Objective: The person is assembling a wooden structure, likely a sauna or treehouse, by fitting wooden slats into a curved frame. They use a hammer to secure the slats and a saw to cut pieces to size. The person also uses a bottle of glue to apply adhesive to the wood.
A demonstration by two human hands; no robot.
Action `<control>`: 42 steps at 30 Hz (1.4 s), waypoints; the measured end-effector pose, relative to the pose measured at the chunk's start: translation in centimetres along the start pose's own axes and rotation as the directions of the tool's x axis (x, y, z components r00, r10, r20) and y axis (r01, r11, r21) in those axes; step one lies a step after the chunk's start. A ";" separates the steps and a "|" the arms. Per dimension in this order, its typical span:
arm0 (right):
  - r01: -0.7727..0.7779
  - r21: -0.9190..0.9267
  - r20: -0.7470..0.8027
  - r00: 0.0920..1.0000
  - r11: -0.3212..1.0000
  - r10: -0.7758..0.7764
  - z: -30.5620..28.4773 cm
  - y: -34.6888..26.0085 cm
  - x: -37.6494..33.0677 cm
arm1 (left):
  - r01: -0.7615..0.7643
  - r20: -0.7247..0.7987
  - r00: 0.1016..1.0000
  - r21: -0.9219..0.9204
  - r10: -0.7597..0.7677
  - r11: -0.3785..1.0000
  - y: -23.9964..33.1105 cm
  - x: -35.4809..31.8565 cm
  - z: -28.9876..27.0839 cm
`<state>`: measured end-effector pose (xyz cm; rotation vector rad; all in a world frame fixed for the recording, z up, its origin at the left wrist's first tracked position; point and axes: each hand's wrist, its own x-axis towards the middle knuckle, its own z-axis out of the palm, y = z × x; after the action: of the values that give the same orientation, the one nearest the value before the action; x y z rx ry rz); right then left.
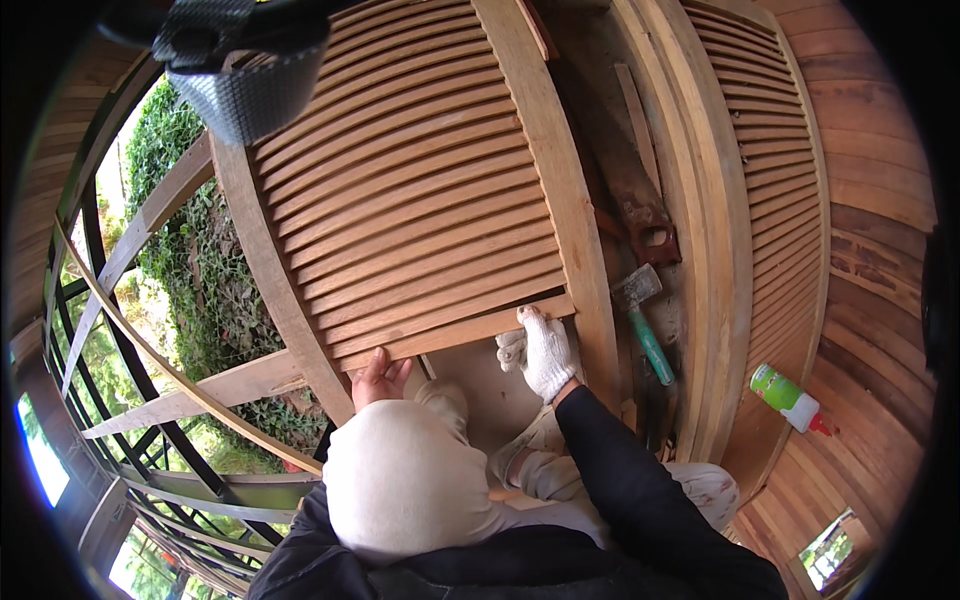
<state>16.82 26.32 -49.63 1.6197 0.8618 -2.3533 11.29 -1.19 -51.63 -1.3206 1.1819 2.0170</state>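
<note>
A louvered wooden panel [420,190] lies in front of me, its many slats running between two side rails. At its near end, both my hands hold a loose-looking wooden slat [455,332], with a narrow dark gap between it and the slat above. My bare left hand [380,380] pinches the left end near the left rail [285,270]. My right hand [545,355], in a white knitted glove, grips the right end with its thumb on top, close to the right rail [562,190]. A rounded pale cloth shape [400,480] hides my left forearm.
Right of the panel lie a handsaw [640,205] with a red-brown handle and a hatchet-like tool [645,320] with a green grip. Further right are a second louvered panel [765,150] and a green-and-white bottle [787,398] with a red cap. Metal framework and greenery stand at left.
</note>
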 end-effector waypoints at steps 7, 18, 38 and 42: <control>0.011 0.015 0.062 0.998 1.000 -0.012 -0.1 -0.9 1.5 | 0.010 0.076 0.997 0.008 -0.011 1.000 -0.3 0.6 -0.2; 0.061 -0.020 0.054 0.997 0.998 -0.060 -0.3 -0.8 1.1 | 0.038 0.070 0.997 0.013 -0.039 0.999 -0.6 -0.6 0.9; 0.169 -0.065 -0.115 0.978 0.984 -0.175 0.1 -0.5 1.2 | 0.162 0.208 0.967 -0.056 -0.147 0.985 0.0 -0.5 0.1; 0.124 -0.052 -0.090 0.988 0.991 -0.128 -0.3 -0.3 1.7 | -0.033 0.076 0.996 -0.090 0.040 0.995 0.9 -0.9 -0.1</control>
<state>16.20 27.03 -51.09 1.7169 1.0590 -2.3358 11.07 -1.64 -50.48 -1.2572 1.1007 2.1494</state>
